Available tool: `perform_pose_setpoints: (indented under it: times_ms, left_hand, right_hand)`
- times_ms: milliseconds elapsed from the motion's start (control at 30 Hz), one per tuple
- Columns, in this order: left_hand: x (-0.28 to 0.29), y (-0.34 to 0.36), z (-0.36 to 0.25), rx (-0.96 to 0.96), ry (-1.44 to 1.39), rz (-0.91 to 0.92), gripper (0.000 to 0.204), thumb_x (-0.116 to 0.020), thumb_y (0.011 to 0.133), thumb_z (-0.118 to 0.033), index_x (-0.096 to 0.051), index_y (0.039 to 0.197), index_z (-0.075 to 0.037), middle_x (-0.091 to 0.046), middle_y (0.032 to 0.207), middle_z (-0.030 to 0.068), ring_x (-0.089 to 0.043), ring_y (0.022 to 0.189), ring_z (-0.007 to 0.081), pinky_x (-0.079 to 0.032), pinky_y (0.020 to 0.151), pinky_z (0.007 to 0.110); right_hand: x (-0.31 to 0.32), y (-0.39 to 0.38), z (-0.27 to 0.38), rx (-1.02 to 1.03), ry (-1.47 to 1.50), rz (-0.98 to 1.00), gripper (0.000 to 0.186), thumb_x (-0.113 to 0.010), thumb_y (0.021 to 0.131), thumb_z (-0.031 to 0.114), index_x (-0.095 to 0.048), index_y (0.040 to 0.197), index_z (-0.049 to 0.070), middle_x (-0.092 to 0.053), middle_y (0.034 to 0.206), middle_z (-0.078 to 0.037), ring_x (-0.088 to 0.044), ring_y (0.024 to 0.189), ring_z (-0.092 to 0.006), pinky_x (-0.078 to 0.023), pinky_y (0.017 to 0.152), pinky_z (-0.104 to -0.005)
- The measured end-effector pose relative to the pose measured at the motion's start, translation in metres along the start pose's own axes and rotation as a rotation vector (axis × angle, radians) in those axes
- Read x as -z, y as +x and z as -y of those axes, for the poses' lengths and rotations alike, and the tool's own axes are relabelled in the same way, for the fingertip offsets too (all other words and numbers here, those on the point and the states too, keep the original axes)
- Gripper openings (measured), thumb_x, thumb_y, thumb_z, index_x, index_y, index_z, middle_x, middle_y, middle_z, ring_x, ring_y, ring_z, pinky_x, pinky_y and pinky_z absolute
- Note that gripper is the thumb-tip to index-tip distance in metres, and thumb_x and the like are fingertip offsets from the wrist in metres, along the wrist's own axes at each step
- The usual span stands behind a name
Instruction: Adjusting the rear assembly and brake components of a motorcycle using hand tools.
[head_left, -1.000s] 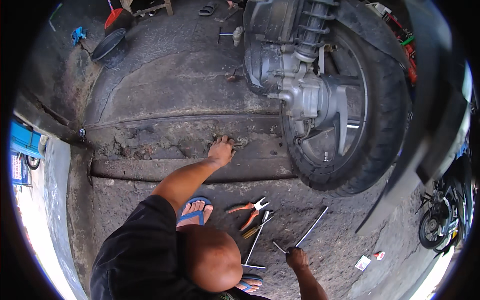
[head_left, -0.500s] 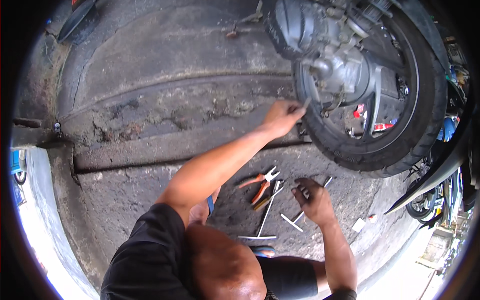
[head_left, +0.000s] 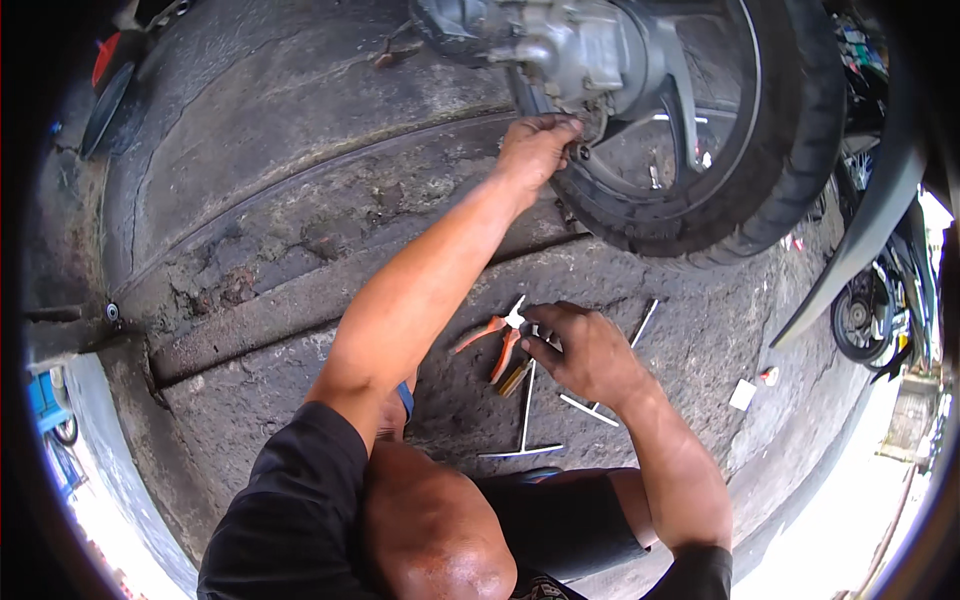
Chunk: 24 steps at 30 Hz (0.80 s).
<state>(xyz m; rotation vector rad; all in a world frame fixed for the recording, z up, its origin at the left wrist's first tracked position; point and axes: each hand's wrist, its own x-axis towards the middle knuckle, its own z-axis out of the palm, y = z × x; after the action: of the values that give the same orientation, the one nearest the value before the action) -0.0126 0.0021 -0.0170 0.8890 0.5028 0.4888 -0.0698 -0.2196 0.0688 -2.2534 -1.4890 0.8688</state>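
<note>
My left hand (head_left: 538, 155) is at the inner rim of a motorcycle wheel (head_left: 690, 225), beside the metal engine and hub casing (head_left: 595, 60). Its fingers are pinched together by a small dark round part (head_left: 580, 152); what they grip is hidden. My right hand (head_left: 585, 350) hovers low over the ground, thumb and fingers apart, close to the jaws of orange-handled pliers (head_left: 503, 350). Under and beside it lie a tool with a yellowish-brown handle (head_left: 514, 379), a T-handle wrench (head_left: 526, 420) and a second T-handle wrench (head_left: 645, 322), partly covered by the hand.
Rough, stained concrete has a raised ledge (head_left: 240, 330) running across it. A small white piece (head_left: 742, 394) lies at right. A dark curved fender (head_left: 870, 230) juts in, with another motorcycle's wheel (head_left: 862, 315) beyond. A dark pan-like object (head_left: 107, 110) stands far left.
The view has shifted, so the wheel sits higher and further left. My left hand has come in closer to the hub casing. My right hand has moved left, to the pliers' jaws.
</note>
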Motion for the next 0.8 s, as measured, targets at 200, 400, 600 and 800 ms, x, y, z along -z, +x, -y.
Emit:
perform_pose_setpoints:
  times_ms: [200, 400, 600, 800]
  left_hand:
    - [-0.015, 0.008, -0.004, -0.043, -0.4, -0.076, 0.009, -0.062, 0.093, -0.003, -0.062, 0.101, 0.001, -0.066, 0.09, 0.0096, -0.062, 0.073, 0.0161, -0.055, 0.067, 0.032]
    - [-0.033, 0.0, -0.006, -0.019, -0.539, -0.213, 0.009, -0.066, 0.089, 0.0, -0.064, 0.098, 0.0, -0.066, 0.085, 0.0081, -0.062, 0.068, 0.0164, -0.052, 0.059, 0.03]
    - [-0.042, 0.005, -0.001, -0.02, -0.573, -0.278, 0.008, -0.067, 0.087, 0.0, -0.066, 0.095, 0.0, -0.069, 0.085, 0.0089, -0.066, 0.07, 0.0185, -0.053, 0.06, 0.033]
    - [-0.029, 0.003, -0.004, -0.011, -0.576, -0.252, 0.011, -0.068, 0.087, -0.004, -0.066, 0.096, 0.001, -0.069, 0.086, 0.0086, -0.066, 0.071, 0.0173, -0.053, 0.062, 0.03]
  right_hand:
    - [0.006, -0.008, -0.008, 0.013, -0.002, -0.006, 0.031, -0.067, 0.089, 0.023, -0.065, 0.111, 0.001, -0.068, 0.104, -0.021, -0.068, 0.089, -0.0385, -0.053, 0.081, -0.0449]
    - [0.016, -0.007, -0.006, -0.042, 0.1, -0.023, 0.03, -0.067, 0.088, 0.023, -0.065, 0.111, 0.004, -0.068, 0.102, -0.021, -0.066, 0.092, -0.0411, -0.052, 0.082, -0.0472]
    - [0.014, -0.005, -0.007, -0.048, 0.065, -0.032, 0.033, -0.07, 0.088, 0.02, -0.065, 0.113, 0.0, -0.069, 0.099, -0.021, -0.07, 0.086, -0.034, -0.055, 0.075, -0.0397]
    - [0.023, 0.024, -0.003, -0.267, 0.347, -0.333, 0.033, -0.07, 0.089, 0.015, -0.063, 0.115, -0.004, -0.071, 0.087, -0.016, -0.068, 0.076, -0.0188, -0.053, 0.07, -0.031]
